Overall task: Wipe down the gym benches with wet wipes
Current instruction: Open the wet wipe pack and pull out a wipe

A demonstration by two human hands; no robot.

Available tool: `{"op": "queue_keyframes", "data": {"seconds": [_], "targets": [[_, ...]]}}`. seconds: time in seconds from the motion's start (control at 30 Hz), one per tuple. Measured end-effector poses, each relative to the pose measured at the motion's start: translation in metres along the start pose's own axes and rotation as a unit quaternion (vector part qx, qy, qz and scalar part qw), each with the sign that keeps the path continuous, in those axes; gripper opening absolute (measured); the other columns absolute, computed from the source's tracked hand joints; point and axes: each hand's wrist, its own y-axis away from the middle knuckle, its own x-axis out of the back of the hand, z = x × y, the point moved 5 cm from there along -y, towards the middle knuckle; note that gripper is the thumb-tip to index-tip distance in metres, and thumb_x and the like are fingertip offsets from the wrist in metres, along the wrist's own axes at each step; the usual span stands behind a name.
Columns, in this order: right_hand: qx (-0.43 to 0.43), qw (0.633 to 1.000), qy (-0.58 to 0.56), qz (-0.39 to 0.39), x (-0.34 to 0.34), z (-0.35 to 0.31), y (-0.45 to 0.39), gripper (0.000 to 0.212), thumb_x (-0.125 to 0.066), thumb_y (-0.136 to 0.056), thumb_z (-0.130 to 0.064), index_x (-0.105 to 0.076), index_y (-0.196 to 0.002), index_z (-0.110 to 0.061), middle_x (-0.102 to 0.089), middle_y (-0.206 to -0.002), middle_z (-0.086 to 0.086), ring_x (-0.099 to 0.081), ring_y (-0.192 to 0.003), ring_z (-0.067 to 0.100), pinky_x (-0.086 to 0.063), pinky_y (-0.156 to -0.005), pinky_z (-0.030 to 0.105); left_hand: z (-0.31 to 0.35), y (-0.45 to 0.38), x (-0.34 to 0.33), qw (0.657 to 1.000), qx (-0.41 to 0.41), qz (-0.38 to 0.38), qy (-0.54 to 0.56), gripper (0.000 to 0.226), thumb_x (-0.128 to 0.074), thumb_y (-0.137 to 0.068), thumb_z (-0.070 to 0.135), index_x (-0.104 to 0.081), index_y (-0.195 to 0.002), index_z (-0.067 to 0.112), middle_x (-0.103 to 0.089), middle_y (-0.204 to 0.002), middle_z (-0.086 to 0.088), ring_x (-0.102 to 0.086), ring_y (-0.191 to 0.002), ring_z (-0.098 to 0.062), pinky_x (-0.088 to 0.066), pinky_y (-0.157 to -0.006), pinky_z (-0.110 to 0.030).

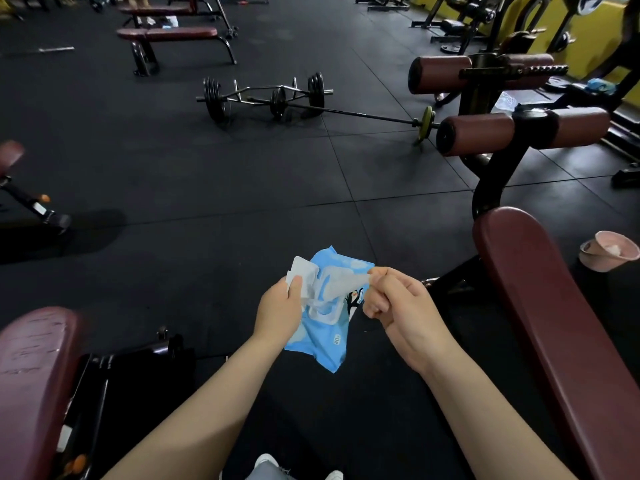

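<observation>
Feet: white shoes (266,460) at the bottom edge, on the black tiled floor (207,188).
Left hand: the left hand (278,313) grips the wipes pack (327,337) from the left side, thumb pressed on the raised white lid flap (304,275).
Wipes pack: a soft light-blue pouch with white cloud shapes, a dark figure print and "80" near its lower edge; crumpled, held in the air between the two benches, white plastic opening on top.
Right hand: the right hand (391,299) has fingers curled, thumb and forefinger pinching the wet wipe (341,285).
Wet wipe: white, thin, stretched from the pack's opening up to the right fingertips.
Near benches: maroon padded bench (554,323) at right, with roller pads above; another worn maroon bench (31,375) at left.
Right floor: pink bowl (609,249) beside the right bench.
Mid floor: loaded barbells (270,97).
Far: flat maroon bench (173,34); yellow wall (588,26) behind the machines.
</observation>
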Motion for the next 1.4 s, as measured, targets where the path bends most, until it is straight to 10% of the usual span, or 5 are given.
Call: {"op": "queue_keyframes", "data": {"seconds": [0.67,0.87,1.1,1.4], "targets": [[0.053,0.998,0.025,0.009,0.007,-0.023,-0.006,0.033,-0.043,-0.093,0.001,-0.053,-0.067,-0.015,-0.038,-0.050,-0.002,-0.035,-0.057,0.018,-0.038,-0.062,0.032,-0.044,-0.009,-0.005,0.989,0.028,-0.013,-0.143,0.037,-0.034,-0.103,0.032,-0.048,-0.071,0.018,-0.053,-0.068,0.003,-0.050,-0.063,-0.014,-0.036,-0.054,-0.029],[-0.015,0.985,0.173,0.001,0.043,0.010,-0.016,0.016,-0.053,-0.091,-0.014,-0.057,-0.078,-0.006,-0.058,-0.080,0.002,-0.055,-0.079,0.013,-0.047,-0.082,0.034,-0.052,-0.005,0.010,0.995,0.094,-0.003,0.034,0.036,-0.038,-0.101,0.034,-0.060,-0.085,0.010,-0.064,-0.082,-0.012,-0.059,-0.073,-0.018,-0.046,-0.063,-0.033],[-0.072,0.962,0.223,0.143,0.060,0.055,-0.018,0.020,-0.048,-0.094,-0.018,-0.048,-0.075,-0.015,-0.047,-0.073,-0.003,-0.042,-0.070,0.013,-0.036,-0.062,0.027,-0.022,0.017,0.013,0.978,0.081,-0.058,0.183,0.032,-0.040,-0.104,0.036,-0.068,-0.105,0.021,-0.074,-0.098,0.001,-0.071,-0.093,-0.016,-0.057,-0.080,-0.034],[-0.072,0.963,0.259,0.012,0.021,0.062,-0.013,0.028,-0.062,-0.093,-0.035,-0.057,-0.082,-0.010,-0.058,-0.068,-0.008,-0.055,-0.067,0.003,-0.046,-0.062,0.021,0.007,0.033,0.017,0.960,0.058,-0.105,0.254,0.035,-0.037,-0.105,0.037,-0.065,-0.116,0.018,-0.074,-0.107,0.001,-0.070,-0.100,-0.015,-0.055,-0.083,-0.031]]}}
